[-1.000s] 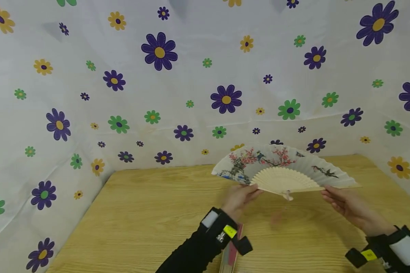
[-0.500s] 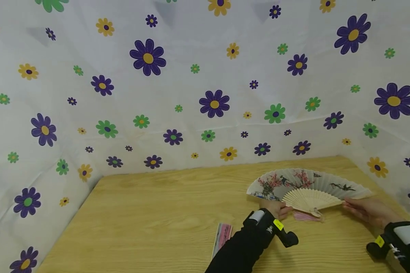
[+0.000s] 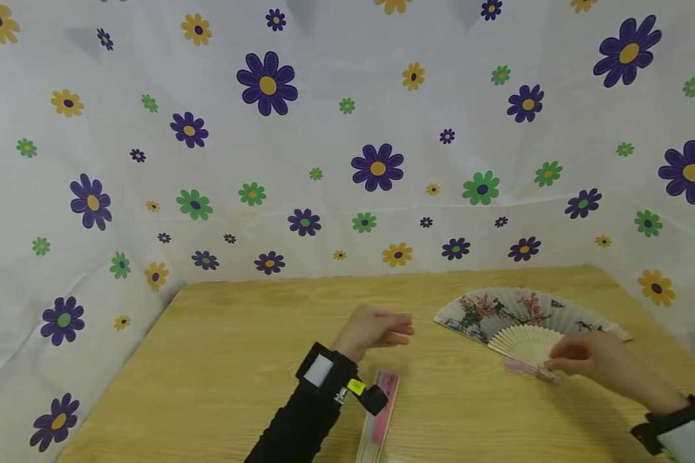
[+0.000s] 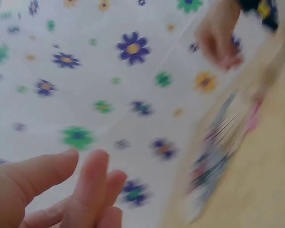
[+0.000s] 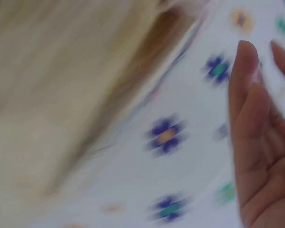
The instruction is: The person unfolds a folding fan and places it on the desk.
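Observation:
A spread folding fan (image 3: 524,328) lies on the right of the table, its pale leaf painted with pink blossoms and birds, its ribs cream. Beside its pivot lies a pink tassel (image 3: 521,367). My right hand (image 3: 599,363) hovers above the fan's right part with fingers loosely bent and nothing in them; it hides some of the ribs. To the left of the fan, my left hand (image 3: 373,331) is raised over the table with relaxed fingers, holding nothing, as the left wrist view also shows in the hand (image 4: 85,194). Below it lies a narrow folded fan (image 3: 384,402) with pink on it.
The wooden table (image 3: 255,341) meets a white cloth wall (image 3: 318,135) printed with purple, green and yellow flowers at its back and sides. Each sleeve carries a black wrist strap (image 3: 324,370) with a small camera.
The spread fan was lowered onto the table and both hands have let go of it. My left hand has moved left and up, away from it; my right hand has lifted above it.

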Demonstrator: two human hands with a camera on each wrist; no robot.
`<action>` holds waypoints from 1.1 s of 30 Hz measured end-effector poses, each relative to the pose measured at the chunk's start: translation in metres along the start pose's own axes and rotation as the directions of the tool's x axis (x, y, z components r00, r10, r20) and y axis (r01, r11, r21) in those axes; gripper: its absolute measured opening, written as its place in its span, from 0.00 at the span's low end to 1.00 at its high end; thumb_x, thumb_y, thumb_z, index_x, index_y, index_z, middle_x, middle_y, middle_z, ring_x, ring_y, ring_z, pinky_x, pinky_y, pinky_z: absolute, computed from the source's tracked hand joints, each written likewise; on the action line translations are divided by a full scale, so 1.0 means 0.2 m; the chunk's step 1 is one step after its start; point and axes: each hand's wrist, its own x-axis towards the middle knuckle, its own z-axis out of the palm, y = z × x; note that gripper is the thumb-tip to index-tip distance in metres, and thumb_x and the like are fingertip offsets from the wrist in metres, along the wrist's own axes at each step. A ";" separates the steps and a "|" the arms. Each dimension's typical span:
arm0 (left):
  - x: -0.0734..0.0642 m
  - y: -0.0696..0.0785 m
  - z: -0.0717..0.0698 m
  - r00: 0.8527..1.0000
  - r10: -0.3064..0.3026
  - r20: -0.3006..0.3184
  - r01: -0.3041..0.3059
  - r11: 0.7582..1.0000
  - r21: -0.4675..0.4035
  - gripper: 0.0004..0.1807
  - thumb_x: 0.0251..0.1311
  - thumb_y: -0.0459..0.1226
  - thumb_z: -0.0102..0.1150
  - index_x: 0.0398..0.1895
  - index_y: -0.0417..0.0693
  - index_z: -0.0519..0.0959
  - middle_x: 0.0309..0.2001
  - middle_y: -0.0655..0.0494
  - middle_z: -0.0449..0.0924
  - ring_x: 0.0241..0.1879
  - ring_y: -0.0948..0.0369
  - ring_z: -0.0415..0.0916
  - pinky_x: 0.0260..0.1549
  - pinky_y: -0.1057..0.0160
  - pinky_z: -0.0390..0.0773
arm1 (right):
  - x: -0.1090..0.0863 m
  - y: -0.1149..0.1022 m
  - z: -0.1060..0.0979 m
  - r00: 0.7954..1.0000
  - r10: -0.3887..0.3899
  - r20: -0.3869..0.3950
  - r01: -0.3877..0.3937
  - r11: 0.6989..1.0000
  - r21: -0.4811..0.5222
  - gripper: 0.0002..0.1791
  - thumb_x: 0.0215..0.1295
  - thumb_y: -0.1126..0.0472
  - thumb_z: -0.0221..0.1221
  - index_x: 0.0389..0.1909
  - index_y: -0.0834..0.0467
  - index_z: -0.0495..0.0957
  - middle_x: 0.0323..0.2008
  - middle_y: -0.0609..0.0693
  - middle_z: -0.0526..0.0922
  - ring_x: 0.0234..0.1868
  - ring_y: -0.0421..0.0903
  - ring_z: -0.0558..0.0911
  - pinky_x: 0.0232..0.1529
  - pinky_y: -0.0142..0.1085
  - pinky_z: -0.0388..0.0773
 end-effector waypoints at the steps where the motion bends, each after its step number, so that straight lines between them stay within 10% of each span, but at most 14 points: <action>1: -0.03 0.02 -0.06 0.998 0.056 -0.029 -0.055 0.998 0.044 0.18 0.65 0.39 0.60 0.47 0.30 0.83 0.41 0.35 0.87 0.29 0.57 0.86 0.45 0.54 0.86 | 0.04 -0.12 0.05 0.988 -0.156 -0.001 0.155 0.984 -0.086 0.09 0.59 0.61 0.66 0.35 0.64 0.85 0.29 0.51 0.88 0.30 0.43 0.83 0.28 0.40 0.85; 3: -0.09 0.06 -0.16 0.988 0.128 -0.084 -0.121 0.989 0.082 0.16 0.65 0.37 0.60 0.46 0.31 0.84 0.41 0.34 0.86 0.29 0.53 0.86 0.47 0.51 0.84 | 0.11 -0.35 0.18 0.894 -0.447 0.033 0.442 0.867 -0.229 0.09 0.53 0.64 0.70 0.36 0.60 0.85 0.32 0.50 0.88 0.34 0.42 0.84 0.32 0.40 0.86; 5: -0.14 0.09 -0.23 0.978 0.171 -0.120 -0.162 0.983 0.085 0.15 0.65 0.36 0.60 0.46 0.31 0.84 0.40 0.34 0.86 0.28 0.53 0.86 0.49 0.49 0.83 | 0.18 -0.54 0.31 0.733 -0.670 0.117 0.665 0.669 -0.331 0.13 0.50 0.63 0.71 0.39 0.58 0.86 0.37 0.48 0.89 0.38 0.41 0.84 0.38 0.39 0.86; 9: -0.22 0.12 -0.31 0.967 0.213 -0.138 -0.200 0.974 0.103 0.14 0.65 0.35 0.60 0.44 0.30 0.84 0.40 0.33 0.86 0.27 0.52 0.85 0.49 0.46 0.83 | 0.26 -0.82 0.51 0.441 -0.829 0.343 0.884 0.334 -0.327 0.13 0.62 0.55 0.64 0.47 0.54 0.84 0.44 0.44 0.88 0.48 0.38 0.81 0.52 0.34 0.81; 12: -0.26 0.13 -0.34 0.964 0.238 -0.116 -0.226 0.968 0.107 0.14 0.65 0.35 0.60 0.45 0.29 0.83 0.41 0.32 0.85 0.28 0.49 0.85 0.49 0.46 0.83 | 0.29 -0.90 0.59 0.318 -0.834 0.451 0.937 0.204 -0.283 0.15 0.70 0.50 0.56 0.50 0.52 0.83 0.47 0.42 0.87 0.51 0.36 0.79 0.57 0.33 0.78; 16: -0.31 0.14 -0.37 0.965 0.244 -0.093 -0.235 0.967 0.101 0.15 0.66 0.35 0.59 0.47 0.29 0.82 0.42 0.31 0.85 0.29 0.50 0.85 0.51 0.46 0.82 | 0.30 -0.93 0.66 0.266 -0.828 0.494 0.957 0.165 -0.239 0.15 0.72 0.48 0.54 0.50 0.49 0.83 0.46 0.41 0.86 0.50 0.34 0.79 0.58 0.33 0.76; 23: -0.38 0.19 -0.40 0.966 0.243 -0.086 -0.229 0.963 0.143 0.15 0.66 0.37 0.60 0.47 0.32 0.83 0.41 0.33 0.86 0.30 0.47 0.85 0.50 0.46 0.82 | 0.32 -0.96 0.74 0.269 -0.836 0.479 0.958 0.179 -0.225 0.13 0.73 0.50 0.52 0.47 0.48 0.82 0.41 0.40 0.85 0.44 0.33 0.79 0.54 0.25 0.74; 30: -0.42 0.18 -0.45 0.971 0.220 -0.091 -0.202 0.963 0.176 0.15 0.66 0.36 0.59 0.48 0.33 0.83 0.40 0.34 0.86 0.28 0.52 0.85 0.46 0.47 0.84 | 0.39 -1.06 0.71 0.163 -0.858 0.488 0.948 -0.001 -0.319 0.11 0.72 0.51 0.54 0.44 0.51 0.81 0.38 0.40 0.83 0.40 0.34 0.77 0.49 0.27 0.75; 33: -0.39 0.17 -0.44 0.972 0.220 -0.082 -0.201 0.961 0.192 0.14 0.66 0.34 0.58 0.46 0.31 0.83 0.39 0.33 0.86 0.28 0.50 0.85 0.44 0.48 0.85 | 0.39 -1.12 0.55 0.185 -0.888 0.422 0.893 -0.027 -0.449 0.10 0.65 0.55 0.62 0.43 0.54 0.81 0.38 0.42 0.84 0.40 0.37 0.78 0.48 0.29 0.76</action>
